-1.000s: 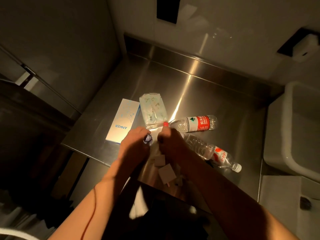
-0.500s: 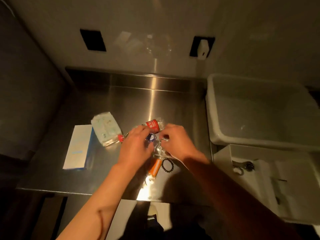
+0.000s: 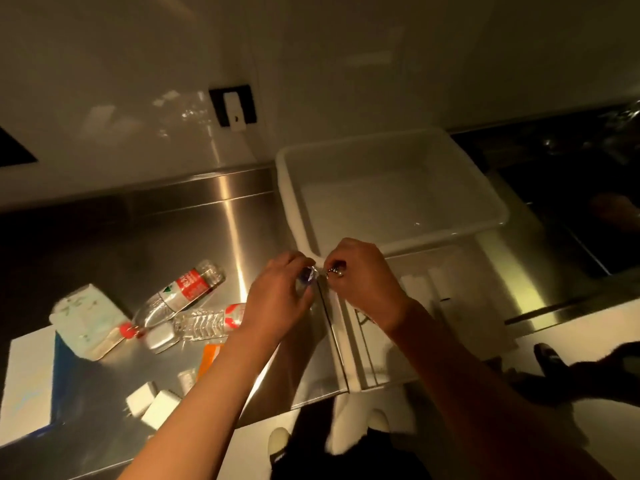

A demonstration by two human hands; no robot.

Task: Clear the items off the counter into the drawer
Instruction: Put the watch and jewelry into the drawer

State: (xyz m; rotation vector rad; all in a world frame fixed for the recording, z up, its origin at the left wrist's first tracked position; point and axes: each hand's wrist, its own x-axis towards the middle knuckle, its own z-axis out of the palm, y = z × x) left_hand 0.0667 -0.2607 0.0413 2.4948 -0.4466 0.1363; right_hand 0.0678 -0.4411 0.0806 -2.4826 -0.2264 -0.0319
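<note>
Table: brushed stainless steel [image 3: 194,230], glossy, filling the left and centre of the frame, streaked with one bright reflection.
Left hand: [image 3: 277,299] at centre frame, fingers curled around a small faceted blue object [image 3: 307,274] that glints like glass or foil; what it is cannot be told.
Right hand: [image 3: 360,275] just right of the left one, fingertips pinched on a short string of shiny metal beads [image 3: 334,271]; both hands sit above the table's right edge.
Drawer: [image 3: 450,299] white, open, lower right of centre, with straight dividers; the hands are at its near-left corner.
Tub: [image 3: 391,195] pale, translucent plastic, rectangular with rounded rim, upper right of centre.
Bottles: two clear ribbed plastic ones lying flat at left centre; the upper bottle [image 3: 180,292] runs diagonally, red cap to the lower left; the lower bottle [image 3: 204,322] lies nearly horizontal, partly behind the left wrist.
Tissue pack: [image 3: 86,317] soft, crinkly, far left.
Box: [image 3: 27,379] flat white card with blue side, lower left.
Adapters: two white blocky cubes [image 3: 152,405] near the front edge.
Orange item: [image 3: 207,360] flat, beside the left forearm.
</note>
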